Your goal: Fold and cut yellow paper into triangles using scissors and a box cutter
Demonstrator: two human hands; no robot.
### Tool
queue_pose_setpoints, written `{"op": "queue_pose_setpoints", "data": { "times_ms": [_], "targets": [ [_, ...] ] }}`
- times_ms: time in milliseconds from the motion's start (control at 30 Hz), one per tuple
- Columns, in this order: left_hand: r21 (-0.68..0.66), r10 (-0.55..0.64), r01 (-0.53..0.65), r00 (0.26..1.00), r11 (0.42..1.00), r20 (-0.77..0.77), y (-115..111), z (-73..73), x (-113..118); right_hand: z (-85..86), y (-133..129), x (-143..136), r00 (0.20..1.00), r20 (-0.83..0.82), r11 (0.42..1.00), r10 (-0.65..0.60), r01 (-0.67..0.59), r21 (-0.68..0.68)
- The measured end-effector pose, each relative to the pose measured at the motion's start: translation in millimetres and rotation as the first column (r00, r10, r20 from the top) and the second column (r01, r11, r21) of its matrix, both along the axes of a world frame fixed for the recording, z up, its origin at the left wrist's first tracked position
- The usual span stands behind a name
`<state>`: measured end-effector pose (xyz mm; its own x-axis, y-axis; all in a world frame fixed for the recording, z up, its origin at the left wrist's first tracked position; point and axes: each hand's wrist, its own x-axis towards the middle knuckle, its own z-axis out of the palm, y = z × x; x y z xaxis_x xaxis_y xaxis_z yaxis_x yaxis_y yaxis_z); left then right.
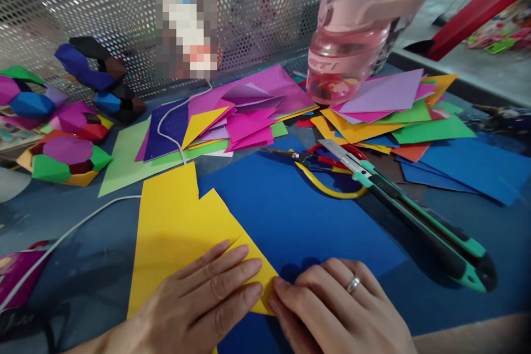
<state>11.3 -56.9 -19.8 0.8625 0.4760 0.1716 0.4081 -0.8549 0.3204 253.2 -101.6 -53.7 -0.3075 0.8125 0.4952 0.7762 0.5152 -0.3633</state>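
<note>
A sheet of yellow paper lies in front of me, partly over a blue sheet. Its right part is a separate-looking or folded piece with a slanted edge; which of these I cannot tell. My left hand rests flat on the yellow paper, fingers stretched out. Curled at the paper's right corner, my right hand pinches that edge between thumb and forefinger and wears a ring. Beyond it lie a green and black utility knife, blade out, and scissors with red and yellow handles.
Coloured paper pieces are piled at the back and right. A pink water bottle stands behind them. Folded paper shapes sit at left. A white cable runs under the yellow paper. A perforated metal panel borders the back.
</note>
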Motion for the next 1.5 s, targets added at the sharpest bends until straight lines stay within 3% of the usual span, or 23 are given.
{"op": "queue_pose_setpoints", "data": {
  "times_ms": [333,800,1067,1233,1400,1500],
  "targets": [
    [0.016,0.026,-0.026,1.0,1.0,0.013,-1.9,1.6,2.2,-3.7,-2.9,-2.3,0.999,-0.031,1.0,0.022,-0.022,0.019],
    [0.098,-0.031,0.025,0.998,0.995,0.059,0.4,1.2,3.6,8.1,-6.7,-4.1,0.988,-0.154,0.998,-0.024,0.032,0.051],
    [0.048,-0.038,0.034,0.995,0.998,0.089,0.7,-2.5,-2.2,11.3,-14.8,2.0,0.974,-0.225,0.998,-0.021,0.008,-0.059],
    [-0.042,0.157,-0.151,0.965,0.988,0.209,-0.7,4.7,2.6,14.0,-15.6,2.3,0.967,-0.254,0.997,-0.028,0.008,-0.079],
    [-0.173,0.417,-0.383,0.867,0.908,0.271,-2.5,2.9,6.9,9.8,-11.7,-1.4,0.984,-0.173,1.0,-0.026,0.023,-0.02],
    [-0.287,0.406,-0.325,0.866,0.901,0.292,-0.2,2.4,6.8,8.9,-11.0,-1.2,0.987,-0.159,0.999,-0.03,0.027,-0.023]
  ]
}}
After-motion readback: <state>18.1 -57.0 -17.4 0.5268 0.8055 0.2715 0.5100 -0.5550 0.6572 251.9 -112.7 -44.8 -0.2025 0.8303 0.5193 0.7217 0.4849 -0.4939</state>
